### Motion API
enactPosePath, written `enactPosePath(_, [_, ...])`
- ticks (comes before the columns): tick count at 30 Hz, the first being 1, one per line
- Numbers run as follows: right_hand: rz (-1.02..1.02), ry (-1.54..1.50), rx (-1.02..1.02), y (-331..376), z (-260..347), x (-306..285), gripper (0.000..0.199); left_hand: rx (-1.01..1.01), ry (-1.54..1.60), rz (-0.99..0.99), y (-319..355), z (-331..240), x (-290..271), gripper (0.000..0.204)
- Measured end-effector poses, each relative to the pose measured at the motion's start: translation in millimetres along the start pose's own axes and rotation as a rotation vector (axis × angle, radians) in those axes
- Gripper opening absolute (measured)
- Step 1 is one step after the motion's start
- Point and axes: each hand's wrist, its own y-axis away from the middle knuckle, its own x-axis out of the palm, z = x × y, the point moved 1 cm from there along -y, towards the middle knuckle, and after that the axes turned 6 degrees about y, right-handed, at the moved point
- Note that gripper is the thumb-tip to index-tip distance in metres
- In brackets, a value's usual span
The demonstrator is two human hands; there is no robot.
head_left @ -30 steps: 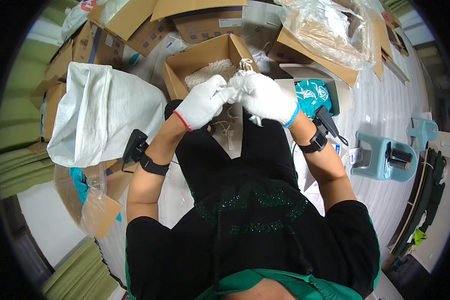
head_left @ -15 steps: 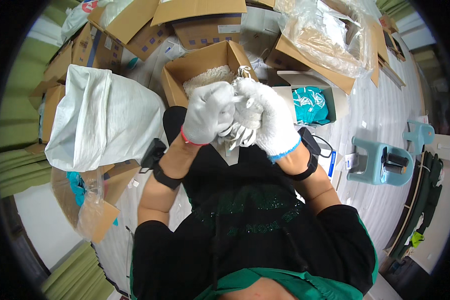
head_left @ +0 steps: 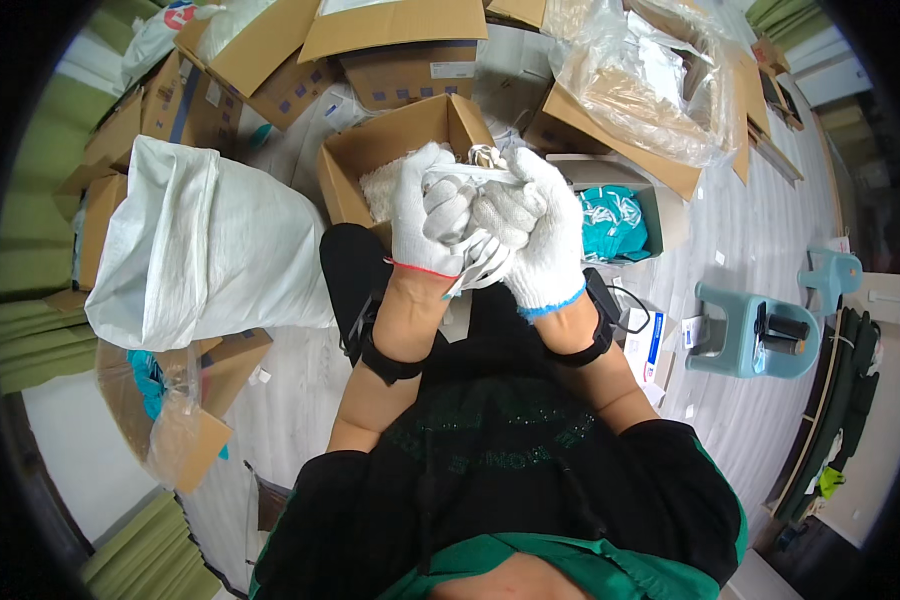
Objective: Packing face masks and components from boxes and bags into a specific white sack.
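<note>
My left hand (head_left: 418, 222), in a white knit glove with a red cuff edge, is closed with its fingers curled. My right hand (head_left: 547, 232), in a white glove with a blue cuff edge, is closed beside it. Between them they grip a bundle of white straps (head_left: 486, 262), narrow and flat. One strap is stretched across from thumb to thumb, and loose loops hang below the fingers. More strap loops stick up above the right hand. Just beyond stands an open cardboard box (head_left: 342, 165) containing a pile of white stringy material (head_left: 378, 190).
A white woven sack (head_left: 240, 245) lies on the left. To the right, a carton (head_left: 670, 215) holds a teal bundle (head_left: 612, 220) with white ties. Other cardboard boxes (head_left: 410, 72) and a plastic-lined box (head_left: 635, 95) line the far side. A light-blue stool (head_left: 735, 335) stands at right.
My left hand has turned from back-of-hand up to fingers facing me and drawn closer to the right. A strap now stretches between the thumbs.
</note>
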Motion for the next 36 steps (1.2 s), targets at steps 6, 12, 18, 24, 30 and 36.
enactPosePath(6, [0.025,0.035,0.016,-10,5,-14,0.021,-0.143,0.143,-0.024,-9,1,-1,0.028])
enactPosePath(12, [-0.014,0.884,-0.268,-18,11,-28,0.03,-0.004,-0.42,-0.096,6,9,15,0.029])
enactPosePath(18, [-0.096,0.702,-0.267,-22,7,-27,0.037,0.175,-0.551,0.0,11,22,9,0.033])
enactPosePath(24, [-0.189,0.706,-0.135,11,12,1,0.034,0.062,-0.867,0.454,29,2,-5,0.027])
enactPosePath(30, [0.086,0.15,-0.054,27,19,27,0.035,-0.311,-0.478,0.385,45,-35,38,0.024])
enactPosePath(36, [0.145,-0.415,-0.198,-14,39,49,0.033,0.525,-0.512,0.212,-6,24,4,0.021])
